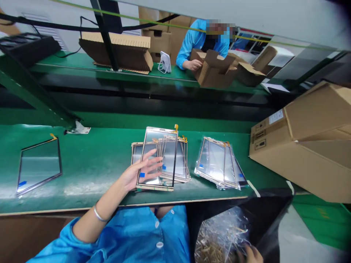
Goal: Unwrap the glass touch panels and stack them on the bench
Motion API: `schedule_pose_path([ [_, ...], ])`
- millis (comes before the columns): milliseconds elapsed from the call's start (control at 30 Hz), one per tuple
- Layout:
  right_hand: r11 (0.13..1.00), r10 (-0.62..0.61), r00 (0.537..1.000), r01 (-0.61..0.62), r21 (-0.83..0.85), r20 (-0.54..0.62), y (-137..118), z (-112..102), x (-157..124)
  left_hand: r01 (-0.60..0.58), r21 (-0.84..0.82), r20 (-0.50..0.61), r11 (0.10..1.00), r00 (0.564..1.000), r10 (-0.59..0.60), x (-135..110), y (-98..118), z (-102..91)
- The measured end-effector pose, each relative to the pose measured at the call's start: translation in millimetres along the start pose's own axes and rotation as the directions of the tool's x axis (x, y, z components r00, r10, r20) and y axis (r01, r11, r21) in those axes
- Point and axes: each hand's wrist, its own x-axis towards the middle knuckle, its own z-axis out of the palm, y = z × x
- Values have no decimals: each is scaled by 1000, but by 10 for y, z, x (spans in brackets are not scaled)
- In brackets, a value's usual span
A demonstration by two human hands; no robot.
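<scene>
My left hand (131, 176) grips a thin framed glass touch panel (169, 155) by its left edge and tilts it up. Fingers spread behind the glass show through it. An orange ribbon tab sticks up from its top corner, and a blue sticker marks the lower left. Beneath and behind it lies a stack of similar panels (182, 160). Low at the right, blurred and partly cut off by the frame edge, my right hand (252, 254) is at a clear plastic bag (236, 223) of strips and film scraps. Whether it grips anything is unclear.
To the right lie film-wrapped panels (212, 160); one lone panel (40, 166) is far left on the green bench (95, 157). A large carton (290, 146) stands at the right end. Across the bench a co-worker in blue (192, 40) handles an open box (215, 69).
</scene>
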Motion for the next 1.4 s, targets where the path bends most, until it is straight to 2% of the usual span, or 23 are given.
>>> schedule_pose_path([
  [67, 993, -52, 999, 54, 103, -13, -207, 206, -20, -22, -13, 30, 1000, 999, 22, -25, -74, 57],
  [100, 973, -114, 993, 112, 201, 0, -397, 300, -3, -33, -9, 38, 999, 999, 34, -46, -102, 90],
  [167, 896, -191, 978, 138, 422, 85, -887, 444, 76, -69, 2, 48, 998, 996, 69, -101, -142, 158],
  [267, 778, -333, 935, 198, 596, 125, -1590, 534, 226, -134, 9, 46, 991, 990, 133, -207, -171, 235],
  [333, 731, -411, 901, 232, 641, 143, -1864, 540, 277, -181, 12, 44, 983, 983, 181, -278, -181, 259],
  [400, 711, -440, 887, 249, 657, 139, -1976, 534, 282, -219, 14, 43, 976, 975, 218, -333, -189, 265],
  [600, 718, -444, 889, 280, 637, 110, -2000, 518, 274, -236, 14, 43, 972, 971, 235, -407, -201, 270],
  [767, 745, -508, 844, 332, 579, 171, -2056, 489, 284, -261, 76, 31, 962, 965, 259, -449, -158, 261],
  [833, 726, -568, 795, 363, 583, 212, -2138, 434, 276, -268, 127, 0, 955, 963, 271, -445, -151, 232],
  [900, 664, -657, 692, 343, 665, 300, -2302, 358, 309, -240, 168, -11, 956, 969, 245, -421, -174, 186],
  [1000, 532, -761, 477, 71, 844, 439, -2696, 239, 537, -115, 162, 7, 980, 993, 115, -371, -285, 104],
  [1033, 485, -771, 468, -9, 875, 432, -2837, 198, 669, -71, 122, 30, 990, 997, 68, -358, -334, 77],
  [1067, 434, -756, 533, -27, 901, 380, -2961, 153, 820, -34, 68, 60, 997, 998, 30, -351, -381, 52],
  [1100, 381, -701, 665, 41, 924, 259, -3053, 107, 979, -8, 6, 93, 1000, 996, 7, -349, -420, 30],
  [1133, 334, -591, 806, 200, 921, 39, -3104, 63, 1127, 6, -49, 124, 999, 992, 0, -354, -447, 10],
  [1167, 322, -429, 870, 397, 859, -242, -3107, 26, 1249, 8, -81, 137, 997, 991, 3, -364, -456, -5],
  [1200, 347, -242, 816, 578, 739, -525, -3062, 6, 1328, -3, -84, 127, 996, 992, 13, -379, -448, -17],
  [1233, 399, -85, 680, 693, 600, -728, -2973, 8, 1356, -28, -62, 94, 998, 995, 34, -397, -424, -24],
  [1267, 452, -4, 559, 741, 497, -829, -2850, 36, 1327, -60, -27, 52, 998, 997, 62, -416, -387, -27],
  [1300, 495, -7, 529, 739, 457, -848, -2703, 92, 1244, -98, 14, 4, 995, 995, 98, -434, -341, -24],
  [1333, 532, -77, 601, 700, 477, -796, -2549, 169, 1115, -139, 49, -39, 989, 989, 141, -451, -293, -17],
  [1367, 569, -206, 741, 622, 538, -639, -2401, 260, 953, -182, 76, -73, 980, 979, 188, -464, -247, -4],
  [1400, 617, -328, 853, 518, 592, -405, -2272, 356, 776, -228, 93, -99, 969, 967, 237, -474, -207, 15],
])
